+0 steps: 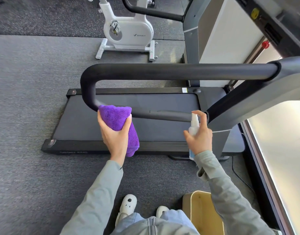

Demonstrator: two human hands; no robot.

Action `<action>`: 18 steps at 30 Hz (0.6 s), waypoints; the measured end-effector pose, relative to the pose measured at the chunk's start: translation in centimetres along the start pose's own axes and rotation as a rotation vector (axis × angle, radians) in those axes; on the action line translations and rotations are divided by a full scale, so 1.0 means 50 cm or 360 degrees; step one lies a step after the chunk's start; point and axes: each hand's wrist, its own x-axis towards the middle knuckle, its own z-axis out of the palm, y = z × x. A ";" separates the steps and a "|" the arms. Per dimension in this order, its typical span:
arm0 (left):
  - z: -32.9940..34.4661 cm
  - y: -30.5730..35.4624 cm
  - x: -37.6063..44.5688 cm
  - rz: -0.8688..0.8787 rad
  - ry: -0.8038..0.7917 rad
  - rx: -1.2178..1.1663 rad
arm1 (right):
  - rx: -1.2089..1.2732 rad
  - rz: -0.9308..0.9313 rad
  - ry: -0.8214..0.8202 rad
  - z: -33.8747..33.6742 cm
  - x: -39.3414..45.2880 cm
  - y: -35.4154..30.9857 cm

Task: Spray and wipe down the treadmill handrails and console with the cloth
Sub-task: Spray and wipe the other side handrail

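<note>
While curled round the purple cloth (118, 118) on the handrail (162, 114), left hand (115, 134); right hand (200, 138) gripping spray bottle (194, 123).

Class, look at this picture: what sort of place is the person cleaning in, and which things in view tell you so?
Most likely a gym or home fitness room. A black padded treadmill handrail loops over a flat black walking treadmill, a white exercise bike stands behind, and dark speckled rubber flooring lies beyond the grey carpet.
</note>
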 end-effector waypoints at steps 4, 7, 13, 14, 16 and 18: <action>0.016 0.016 -0.014 0.0020 -0.0033 -0.0038 | 0.0073 -0.0021 -0.0026 -0.005 -0.007 0.001; 0.017 0.022 -0.019 0.0037 -0.0054 -0.0077 | 0.0044 -0.0049 -0.0142 -0.006 -0.005 0.000; -0.004 0.009 -0.020 0.0006 -0.0084 -0.0077 | 0.0098 -0.0042 -0.0121 -0.004 -0.002 -0.007; -0.006 0.007 -0.020 -0.0001 -0.0081 -0.0080 | 0.0127 -0.0047 -0.0072 -0.003 -0.002 -0.007; -0.007 0.006 -0.018 0.0018 -0.0087 -0.0070 | 0.0161 -0.0046 0.0002 0.000 -0.005 -0.007; -0.008 0.008 -0.017 0.0057 -0.0112 -0.0050 | 0.0175 -0.0057 0.0032 0.001 -0.012 -0.005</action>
